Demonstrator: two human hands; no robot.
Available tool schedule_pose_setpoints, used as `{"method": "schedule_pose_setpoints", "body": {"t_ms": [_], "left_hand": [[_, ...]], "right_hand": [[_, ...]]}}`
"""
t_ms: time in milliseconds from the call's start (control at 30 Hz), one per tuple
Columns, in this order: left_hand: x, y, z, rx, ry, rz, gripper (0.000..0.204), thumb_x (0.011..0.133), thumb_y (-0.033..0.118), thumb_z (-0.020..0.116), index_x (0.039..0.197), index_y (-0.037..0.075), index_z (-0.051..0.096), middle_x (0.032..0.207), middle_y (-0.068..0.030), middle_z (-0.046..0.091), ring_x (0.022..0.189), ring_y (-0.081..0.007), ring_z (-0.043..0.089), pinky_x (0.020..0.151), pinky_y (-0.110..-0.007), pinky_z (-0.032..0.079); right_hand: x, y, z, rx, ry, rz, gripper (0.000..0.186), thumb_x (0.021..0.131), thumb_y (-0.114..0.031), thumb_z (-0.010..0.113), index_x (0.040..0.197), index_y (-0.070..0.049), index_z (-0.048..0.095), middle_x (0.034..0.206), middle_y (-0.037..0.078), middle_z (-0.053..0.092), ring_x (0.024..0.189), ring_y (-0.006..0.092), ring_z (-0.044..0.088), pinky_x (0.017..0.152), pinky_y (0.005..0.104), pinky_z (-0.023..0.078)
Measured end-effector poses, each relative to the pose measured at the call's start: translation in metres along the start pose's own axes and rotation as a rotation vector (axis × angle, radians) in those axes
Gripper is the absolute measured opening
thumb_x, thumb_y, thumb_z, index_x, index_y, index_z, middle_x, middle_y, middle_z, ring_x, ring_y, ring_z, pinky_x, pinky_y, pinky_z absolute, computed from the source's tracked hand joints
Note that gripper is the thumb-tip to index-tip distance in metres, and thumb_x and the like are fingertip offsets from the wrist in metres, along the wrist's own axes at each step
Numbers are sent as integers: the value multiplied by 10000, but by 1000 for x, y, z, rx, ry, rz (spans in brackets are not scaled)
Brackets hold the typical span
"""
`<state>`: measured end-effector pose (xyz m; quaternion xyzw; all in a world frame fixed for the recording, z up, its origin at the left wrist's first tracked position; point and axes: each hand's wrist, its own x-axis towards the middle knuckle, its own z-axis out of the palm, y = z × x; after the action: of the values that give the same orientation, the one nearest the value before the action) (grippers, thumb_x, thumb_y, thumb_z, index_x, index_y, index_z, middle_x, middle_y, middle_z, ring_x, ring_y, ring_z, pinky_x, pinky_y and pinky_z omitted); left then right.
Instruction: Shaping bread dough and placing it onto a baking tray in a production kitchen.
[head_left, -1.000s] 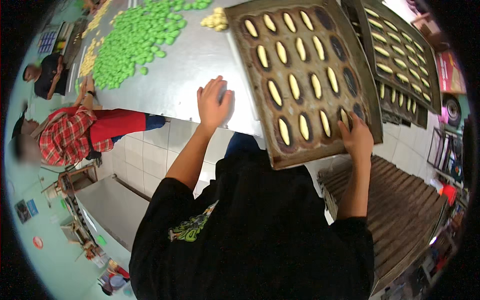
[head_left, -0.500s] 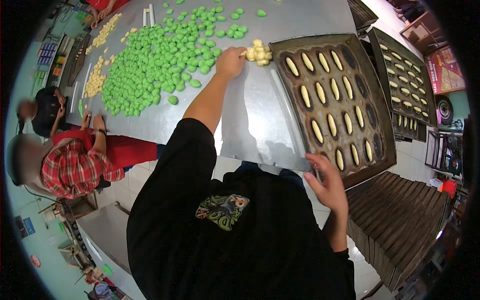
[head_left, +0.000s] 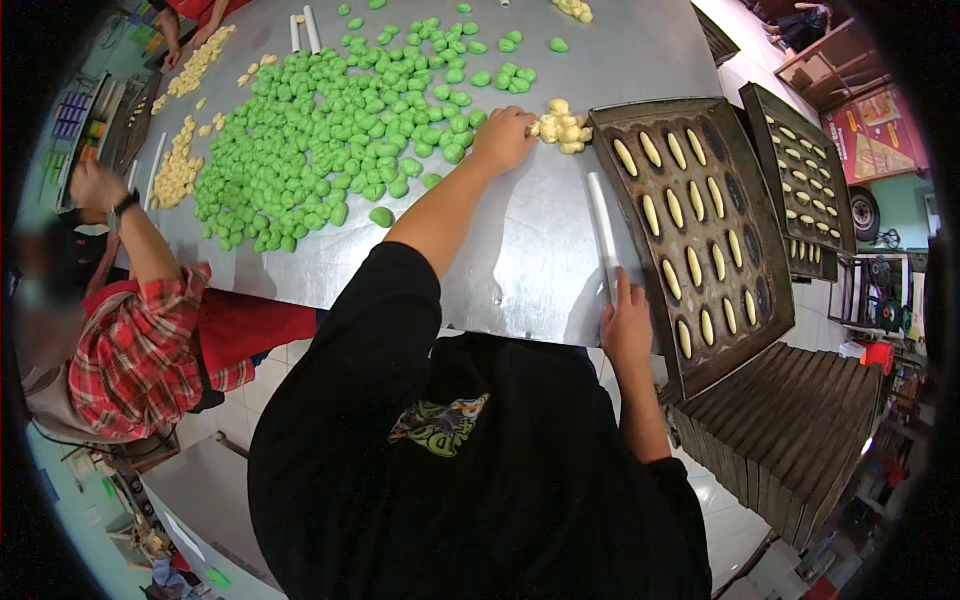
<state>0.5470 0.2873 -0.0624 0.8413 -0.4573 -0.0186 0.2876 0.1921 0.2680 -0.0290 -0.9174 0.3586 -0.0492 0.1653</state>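
Observation:
My left hand (head_left: pixel 507 138) reaches across the metal table, its fingers curled onto a piece of cream dough at the edge of a small pile of cream dough pieces (head_left: pixel 565 130). My right hand (head_left: pixel 628 322) is wrapped round the near end of a white rolling rod (head_left: pixel 602 220), which lies along the table beside the baking tray. The dark baking tray (head_left: pixel 708 360) holds rows of slim, pale dough sticks in oval hollows. Left of my left arm spreads a large heap of green dough balls (head_left: pixel 330 140).
More cream dough pieces (head_left: pixel 178 170) lie at the table's left. A co-worker in a red plaid shirt (head_left: pixel 135 370) stands there, one hand raised. Stacked dark trays (head_left: pixel 780 430) fill the lower right. Another filled tray (head_left: pixel 805 170) stands beyond mine.
My right hand has gone from open beside the tray to gripping the rolling rod. My left hand stays at the cream pile. The co-worker's hand has risen off the table.

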Motion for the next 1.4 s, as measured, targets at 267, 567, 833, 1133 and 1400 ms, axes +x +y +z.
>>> {"method": "schedule_pose_setpoints", "body": {"t_ms": [267,567,833,1133,1400], "left_hand": [[12,44,-81,-344,-337,-407,194,878,138,597,1017,10,644,969,-104,672,785,-231,656,799,-354,518],[-152,56,-54,-1116,-254,-327,260,847,19,529,1091,47,616,1020,-75,594,1039,-171,539,903,-285,433],[-208,105,4,173,-218,295,558,957,299,534,1423,37,373,1456,-233,351,1361,-387,329,1116,-501,244],[-223,104,-41,80,-59,193,640,799,375,720,1366,187,491,1429,-187,374,1340,-395,360,1047,-738,119],[-229,86,-37,101,-248,100,510,865,290,643,1321,96,520,1263,-101,552,1193,-300,512,1112,-458,296]], "right_hand": [[-33,-6,-3,197,-151,132,695,746,-91,639,1398,-92,395,1070,217,544,961,420,581,797,477,510],[-16,6,-8,344,-193,158,590,769,-148,615,1319,15,475,1136,261,605,1010,399,612,881,441,492],[-6,5,-19,423,-299,209,446,801,-84,562,1231,29,525,1057,252,639,961,398,646,812,418,506],[10,14,-32,300,-264,-222,342,862,-171,635,1171,-31,589,1076,192,659,959,388,644,825,439,507],[17,-4,22,-92,-55,-537,539,907,-349,589,1375,-102,482,1413,117,490,1307,301,456,1102,470,309]]}}
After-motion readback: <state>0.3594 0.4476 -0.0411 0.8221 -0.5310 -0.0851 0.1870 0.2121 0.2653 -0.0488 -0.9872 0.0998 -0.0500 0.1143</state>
